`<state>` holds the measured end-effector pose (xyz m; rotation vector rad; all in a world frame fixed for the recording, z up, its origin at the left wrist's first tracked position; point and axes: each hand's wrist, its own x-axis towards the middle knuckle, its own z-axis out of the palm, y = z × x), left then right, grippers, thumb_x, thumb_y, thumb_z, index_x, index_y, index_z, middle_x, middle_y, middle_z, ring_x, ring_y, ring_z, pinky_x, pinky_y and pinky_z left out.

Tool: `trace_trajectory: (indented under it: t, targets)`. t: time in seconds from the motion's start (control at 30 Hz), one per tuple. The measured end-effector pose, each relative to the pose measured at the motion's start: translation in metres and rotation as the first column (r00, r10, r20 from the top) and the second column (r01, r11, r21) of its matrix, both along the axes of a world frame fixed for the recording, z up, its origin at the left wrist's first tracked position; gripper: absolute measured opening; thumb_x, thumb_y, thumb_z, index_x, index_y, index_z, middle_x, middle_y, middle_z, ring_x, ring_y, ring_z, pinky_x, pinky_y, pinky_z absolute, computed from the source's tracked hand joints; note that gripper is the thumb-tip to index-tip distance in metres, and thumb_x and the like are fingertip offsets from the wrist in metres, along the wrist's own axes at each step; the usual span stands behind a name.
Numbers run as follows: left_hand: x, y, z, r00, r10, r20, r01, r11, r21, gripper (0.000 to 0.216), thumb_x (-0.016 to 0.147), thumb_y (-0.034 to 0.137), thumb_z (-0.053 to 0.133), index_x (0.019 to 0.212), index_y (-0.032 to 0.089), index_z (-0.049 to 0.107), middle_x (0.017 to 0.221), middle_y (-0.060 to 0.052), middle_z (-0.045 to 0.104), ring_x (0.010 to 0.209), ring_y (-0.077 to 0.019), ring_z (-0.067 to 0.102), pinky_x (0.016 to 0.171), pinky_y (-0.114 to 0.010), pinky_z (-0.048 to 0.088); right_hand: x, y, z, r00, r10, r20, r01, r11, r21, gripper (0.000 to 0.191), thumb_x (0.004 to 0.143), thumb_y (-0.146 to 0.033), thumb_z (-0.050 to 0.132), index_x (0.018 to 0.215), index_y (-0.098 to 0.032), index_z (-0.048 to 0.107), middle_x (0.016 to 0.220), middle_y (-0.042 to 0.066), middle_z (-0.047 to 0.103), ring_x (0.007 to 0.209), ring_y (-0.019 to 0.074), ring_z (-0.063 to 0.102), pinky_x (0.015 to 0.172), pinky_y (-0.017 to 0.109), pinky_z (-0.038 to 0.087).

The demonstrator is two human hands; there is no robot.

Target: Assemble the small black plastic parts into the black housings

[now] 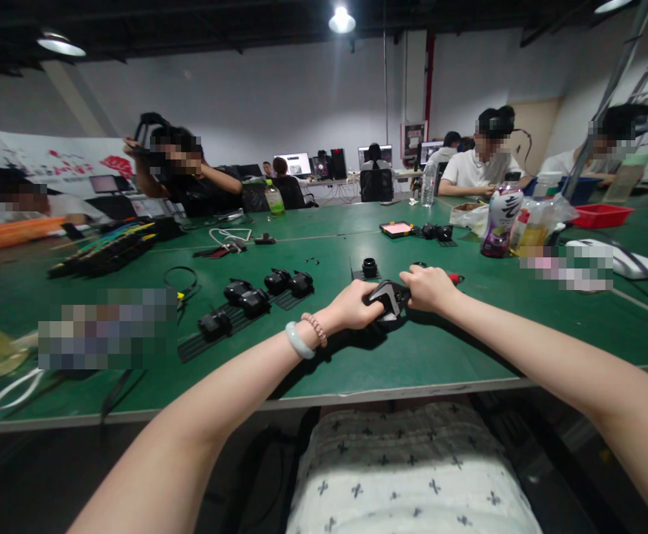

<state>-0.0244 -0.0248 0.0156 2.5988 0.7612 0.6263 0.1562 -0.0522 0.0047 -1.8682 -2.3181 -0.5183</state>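
Observation:
My left hand (360, 304) is closed on the left side of a black plastic part with a pale grey angular frame (394, 297), held just above the green table. The fingers of my right hand (428, 288) are curled against the part's right end and grip it there. A red-tipped tool (456, 279) shows just beyond my right hand; whether the hand touches it is hidden. Behind my hands stands a small black round piece (369, 268) on a flat black base. To the left, several black rounded parts (249, 297) sit on black slatted strips (207, 345).
The green table (313, 378) has its near edge before my lap. At right are a purple-labelled bottle (502, 219), a red tray (602, 216) and a white device (635, 259). A cable bundle (107, 248) lies left. Several people sit around the table.

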Motion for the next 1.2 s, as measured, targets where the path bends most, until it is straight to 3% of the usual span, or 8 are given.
trace_trajectory:
  t: [0.33,0.57,0.93,1.2]
  targets:
    - [-0.007,0.011,0.002,0.996,-0.083,-0.041,0.082,0.996,-0.017,0.009,0.061,0.019,0.041,0.054,0.014,0.039,0.048,0.006,0.034,0.045,-0.0050,0.029,0.043,-0.019,0.023,-0.005,-0.001,-0.001,1.000,0.018,0.004,-0.018,1.000,-0.004,0.031,0.069,-0.029,0.046,0.096,-0.017,0.054,0.090,0.012,0.057,0.077,0.0261,0.058,0.063,0.032,0.043]
    - [-0.006,0.009,0.006,0.985,-0.166,-0.048,0.160,0.980,-0.118,0.009,0.059,0.020,0.041,0.052,0.014,0.039,0.047,0.006,0.034,0.044,-0.0047,0.029,0.042,-0.018,0.023,-0.005,-0.001,0.000,0.998,0.063,0.029,-0.063,0.998,0.011,0.030,0.069,-0.029,0.043,0.095,-0.018,0.053,0.090,0.012,0.057,0.076,0.0265,0.059,0.060,0.032,0.042]
    - [-0.001,0.010,0.006,0.989,-0.066,0.135,0.101,0.958,-0.267,0.014,0.056,0.023,0.043,0.048,0.013,0.038,0.047,0.006,0.033,0.045,-0.0044,0.028,0.043,-0.019,0.022,-0.004,-0.001,-0.001,1.000,0.026,0.012,-0.027,0.998,0.064,0.028,0.070,-0.028,0.041,0.093,-0.017,0.053,0.087,0.012,0.056,0.072,0.0267,0.059,0.057,0.031,0.042]
    - [0.000,0.015,0.005,0.980,-0.004,0.198,0.117,0.819,-0.562,0.019,0.054,0.030,0.047,0.056,0.011,0.048,0.050,0.003,0.046,0.046,-0.0069,0.039,0.044,-0.019,0.029,-0.007,0.000,0.000,0.999,0.049,-0.004,-0.049,0.996,0.077,0.027,0.072,-0.027,0.039,0.092,-0.017,0.053,0.087,0.012,0.056,0.072,0.0261,0.059,0.056,0.031,0.041]
